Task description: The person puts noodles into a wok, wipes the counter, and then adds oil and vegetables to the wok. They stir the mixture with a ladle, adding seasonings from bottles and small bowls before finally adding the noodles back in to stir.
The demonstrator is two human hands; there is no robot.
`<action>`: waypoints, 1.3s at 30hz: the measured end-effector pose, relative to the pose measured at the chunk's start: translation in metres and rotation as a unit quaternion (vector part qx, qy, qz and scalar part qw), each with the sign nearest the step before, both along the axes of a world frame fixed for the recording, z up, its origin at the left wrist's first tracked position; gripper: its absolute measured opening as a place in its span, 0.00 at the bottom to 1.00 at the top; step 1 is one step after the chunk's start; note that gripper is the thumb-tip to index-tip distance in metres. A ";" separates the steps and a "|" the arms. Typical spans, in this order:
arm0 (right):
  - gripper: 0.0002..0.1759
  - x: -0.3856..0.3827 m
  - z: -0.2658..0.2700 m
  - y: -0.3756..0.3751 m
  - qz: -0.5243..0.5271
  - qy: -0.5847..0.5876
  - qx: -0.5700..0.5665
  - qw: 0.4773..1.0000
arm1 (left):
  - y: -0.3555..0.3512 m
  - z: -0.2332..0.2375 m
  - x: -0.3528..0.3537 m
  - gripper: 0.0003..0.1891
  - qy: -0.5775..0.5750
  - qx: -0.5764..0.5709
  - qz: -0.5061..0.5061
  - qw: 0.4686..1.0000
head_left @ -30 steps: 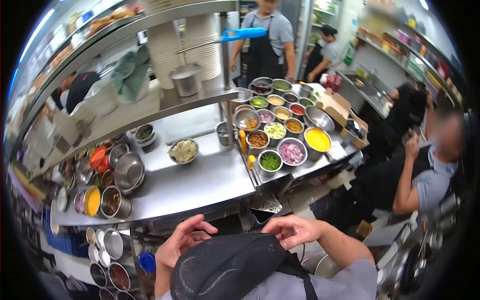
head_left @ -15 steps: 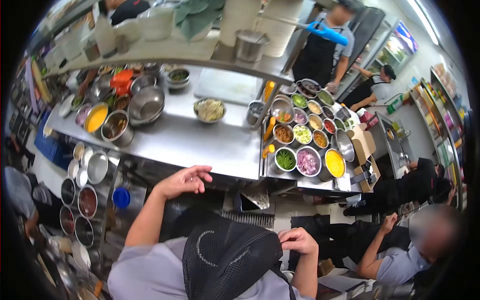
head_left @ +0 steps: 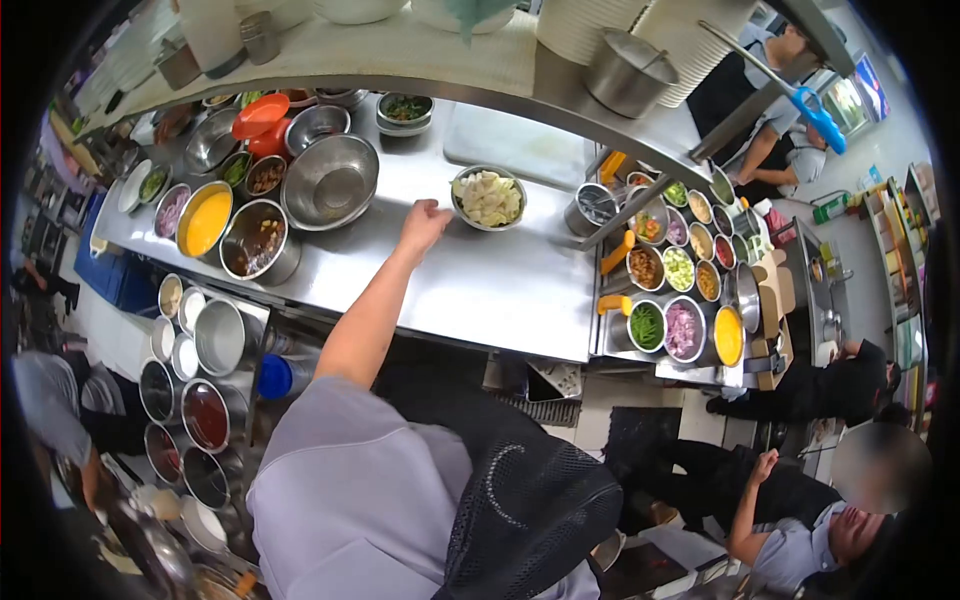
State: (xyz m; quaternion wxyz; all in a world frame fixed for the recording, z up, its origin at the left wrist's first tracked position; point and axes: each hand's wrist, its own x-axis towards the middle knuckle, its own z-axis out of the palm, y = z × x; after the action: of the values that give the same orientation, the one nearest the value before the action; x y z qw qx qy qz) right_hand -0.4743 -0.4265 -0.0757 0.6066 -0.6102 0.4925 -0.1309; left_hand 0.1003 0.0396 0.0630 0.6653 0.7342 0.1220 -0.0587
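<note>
A metal bowl (head_left: 492,228) heaped with pale chopped vegetable (head_left: 488,197) stands on the steel surface (head_left: 500,290) across from me, in front of a pale board (head_left: 530,140). The person's left hand (head_left: 428,226) reaches just beside its rim, fingers loosely bent around nothing I can see; whether they are closed or touching metal I cannot tell, and the right hand is out of view. Careful handling here, I'd judge, means fingers outside the rim, off the food, and forearm clear of the large mixing bowl (head_left: 330,183).
</note>
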 end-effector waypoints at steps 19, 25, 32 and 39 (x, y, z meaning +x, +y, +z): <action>0.16 -0.049 0.005 0.322 -0.038 0.244 0.100 0.964 | -0.060 -0.043 0.024 0.34 0.121 -0.129 -0.300 0.938; 0.13 -0.032 0.065 0.396 -0.110 0.143 0.087 0.980 | -0.081 -0.036 -0.018 0.27 0.106 -0.221 -0.332 0.911; 0.17 -0.054 0.020 0.470 -0.213 0.150 0.115 0.959 | -0.043 -0.016 -0.063 0.33 -0.070 -0.065 -0.340 0.935; 0.11 -0.041 0.036 0.488 -0.166 -0.033 0.057 0.984 | -0.082 0.071 -0.226 0.14 -0.191 -0.174 -0.592 0.764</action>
State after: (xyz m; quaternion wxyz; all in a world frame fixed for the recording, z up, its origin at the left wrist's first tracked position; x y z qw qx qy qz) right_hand -0.5149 0.0615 -0.0397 0.6262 -0.4798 0.5734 -0.2209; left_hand -0.1257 -0.0428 0.1336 0.6246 0.5280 -0.4788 -0.3191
